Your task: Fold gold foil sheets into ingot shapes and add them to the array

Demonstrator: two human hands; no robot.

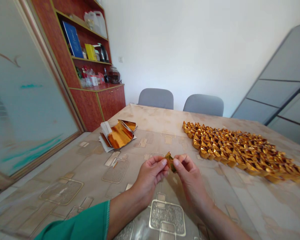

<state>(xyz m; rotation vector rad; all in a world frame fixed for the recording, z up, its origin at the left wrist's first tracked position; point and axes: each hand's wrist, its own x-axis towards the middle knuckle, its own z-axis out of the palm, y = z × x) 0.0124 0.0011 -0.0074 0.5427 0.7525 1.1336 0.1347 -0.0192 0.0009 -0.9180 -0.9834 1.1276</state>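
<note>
— Where's the folded gold piece [169, 161] right now?
— Between the two hands, near the middle of the view. It looks raised over the surface [90, 173], with a shadow falling on the patterned cover below.
— And the grip on each side?
— Closed to a pinch on both. The left hand [151, 171] has one side of the piece between thumb and fingers; the right hand [190, 176] has the other. The thumbs face each other with the gold between them.
— How much room around them?
— Quite a bit to the left. A broad stretch of cover runs from the left hand out to the left edge, and the gold foil sheets [121, 135] lie farther back, apart from the fingers, their ends curling up.
— The right side?
— Tighter. The rows of gold pieces [235, 150] spread in a packed block from beyond the right hand out towards the right of the view. A strip of cover separates hand and block.
— What about straight ahead?
— Open cover up to the far edge, where two grey chairs [155, 99] stand behind it. The red-brown cabinet [111, 103] stands past the far left corner. The green sleeve [82, 223] crosses the near left part.
</note>
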